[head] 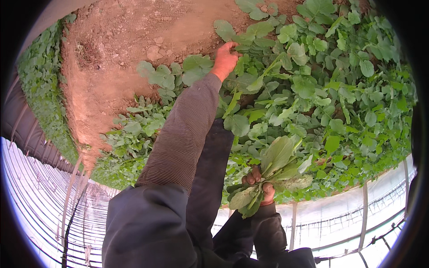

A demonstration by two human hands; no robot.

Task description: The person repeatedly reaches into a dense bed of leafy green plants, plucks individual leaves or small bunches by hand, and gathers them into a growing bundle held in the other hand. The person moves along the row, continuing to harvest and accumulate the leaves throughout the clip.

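Observation:
My left hand (pixel 226 61) reaches out to the edge of a bed of broad-leaved green plants (pixel 303 85). Its fingers touch the leaves beside bare soil. Foliage partly covers the fingertips, so I cannot tell whether they grip a stem. Lower down, my right hand (pixel 257 179) is closed around a bunch of picked leaves (pixel 280 157). The bunch fans out on both sides of the fist, with pale stems crossing at the grip.
Dry, crumbly soil (pixel 134 37) forms a path left of the bed. Another strip of green plants (pixel 42 90) runs along its far side. My dark trouser leg (pixel 211 167) stands against the plants. Greenhouse posts (pixel 364 214) and pale sheeting (pixel 325 214) border the bed.

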